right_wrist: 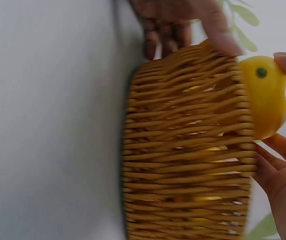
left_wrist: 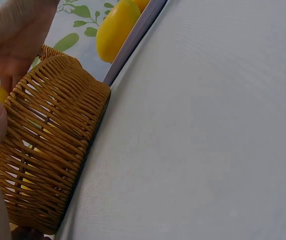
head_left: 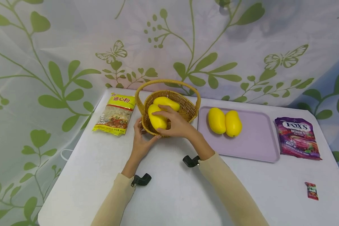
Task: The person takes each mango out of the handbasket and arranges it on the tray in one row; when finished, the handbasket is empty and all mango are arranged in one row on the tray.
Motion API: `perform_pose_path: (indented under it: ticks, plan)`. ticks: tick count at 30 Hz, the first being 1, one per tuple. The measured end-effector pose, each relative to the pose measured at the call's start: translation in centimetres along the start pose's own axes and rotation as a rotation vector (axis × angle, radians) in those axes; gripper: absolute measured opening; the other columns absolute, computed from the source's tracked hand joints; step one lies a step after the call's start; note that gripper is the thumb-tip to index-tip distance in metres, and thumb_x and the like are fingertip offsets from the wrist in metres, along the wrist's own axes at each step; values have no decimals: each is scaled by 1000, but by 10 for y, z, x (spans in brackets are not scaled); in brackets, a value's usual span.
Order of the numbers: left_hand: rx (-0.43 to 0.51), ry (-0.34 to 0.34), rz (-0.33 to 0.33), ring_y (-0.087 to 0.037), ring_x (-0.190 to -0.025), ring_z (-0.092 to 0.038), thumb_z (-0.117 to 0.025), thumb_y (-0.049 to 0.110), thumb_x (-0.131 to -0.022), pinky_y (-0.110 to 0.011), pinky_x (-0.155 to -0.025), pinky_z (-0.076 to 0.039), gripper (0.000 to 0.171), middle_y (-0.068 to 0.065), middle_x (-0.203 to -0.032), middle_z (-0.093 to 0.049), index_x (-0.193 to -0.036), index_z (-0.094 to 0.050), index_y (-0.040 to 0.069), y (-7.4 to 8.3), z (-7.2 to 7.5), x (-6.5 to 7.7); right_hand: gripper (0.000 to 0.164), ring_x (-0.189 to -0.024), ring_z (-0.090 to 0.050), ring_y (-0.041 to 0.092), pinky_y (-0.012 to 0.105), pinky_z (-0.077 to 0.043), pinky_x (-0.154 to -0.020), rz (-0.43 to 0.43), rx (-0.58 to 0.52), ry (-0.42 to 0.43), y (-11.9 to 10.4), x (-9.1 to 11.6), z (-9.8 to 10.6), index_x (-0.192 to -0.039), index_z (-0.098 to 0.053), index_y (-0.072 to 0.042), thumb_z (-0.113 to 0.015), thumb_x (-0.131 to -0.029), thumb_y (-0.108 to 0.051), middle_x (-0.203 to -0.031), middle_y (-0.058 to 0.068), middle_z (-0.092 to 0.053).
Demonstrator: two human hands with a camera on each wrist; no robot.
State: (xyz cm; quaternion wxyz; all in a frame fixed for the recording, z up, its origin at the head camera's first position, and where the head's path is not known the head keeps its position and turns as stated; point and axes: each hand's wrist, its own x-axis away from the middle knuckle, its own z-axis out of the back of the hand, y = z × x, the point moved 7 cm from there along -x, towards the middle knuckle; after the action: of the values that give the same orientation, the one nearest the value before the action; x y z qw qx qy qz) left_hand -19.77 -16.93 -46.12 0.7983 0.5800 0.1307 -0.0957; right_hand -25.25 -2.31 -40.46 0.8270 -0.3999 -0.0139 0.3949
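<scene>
A wicker basket (head_left: 190, 108) with an arched handle stands near the back of the table, a yellow mango (head_left: 165, 102) lying inside it. My right hand (head_left: 176, 124) grips a second mango (head_left: 155, 117) at the basket's front left, its thumb and fingers around the fruit. In the right wrist view that mango (right_wrist: 270, 100) shows its green stem spot above the rim. My left hand (head_left: 141, 141) holds the basket's left front side, thumb at the rim and fingers round the outer wall. The left wrist view shows the woven side (left_wrist: 58, 130) close up.
Right of the basket, a lilac tray (head_left: 251, 147) bears two mangoes (head_left: 217, 121). A yellow pasta bag (head_left: 115, 114) lies left of the basket. A purple Fox's candy bag (head_left: 298, 138) lies beyond the tray, and a small red wrapped candy (head_left: 311, 191) at the front right.
</scene>
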Motion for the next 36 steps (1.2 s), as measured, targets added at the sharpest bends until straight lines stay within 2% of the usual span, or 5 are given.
perform_pose_path:
  ticks: [10,18,27,33,36]
  plan:
    - [-2,1,-25,-46,-115,-45,-81,9,-79,-60,-90,-37,97,-32,-137,-42,-150,-15,-2,2,-1,0,58,-143,-36,30,45,-44,-106,52,36,101,-21,47,28,-136,-57,-19,-78,-82,-21,-157,10,-33]
    - [15,5,-8,-46,-117,-44,-81,6,-78,-59,-91,-38,97,-32,-137,-41,-150,-16,-1,-1,-1,0,59,-138,-43,29,44,-45,-105,81,83,199,-21,85,55,-134,-59,-18,-80,-79,-18,-156,13,-33]
    - [20,6,-12,-46,-117,-44,-81,5,-77,-58,-91,-38,98,-32,-136,-41,-150,-15,-1,-2,1,0,63,-133,-46,32,21,-38,-109,88,81,284,-23,115,83,-132,-60,-13,-82,-73,-7,-155,16,-34]
    - [28,4,-17,-48,-119,-43,-80,3,-78,-60,-91,-37,97,-35,-137,-39,-150,-15,-3,0,0,0,66,-126,-50,37,13,-38,-103,93,111,378,-23,130,111,-128,-63,-8,-83,-66,4,-152,17,-38]
    - [25,0,-21,-49,-118,-43,-80,1,-78,-61,-91,-37,97,-36,-137,-39,-150,-14,-4,1,-1,0,66,-123,-52,39,11,-39,-101,72,119,438,-16,140,127,-124,-64,-3,-84,-62,10,-150,19,-39]
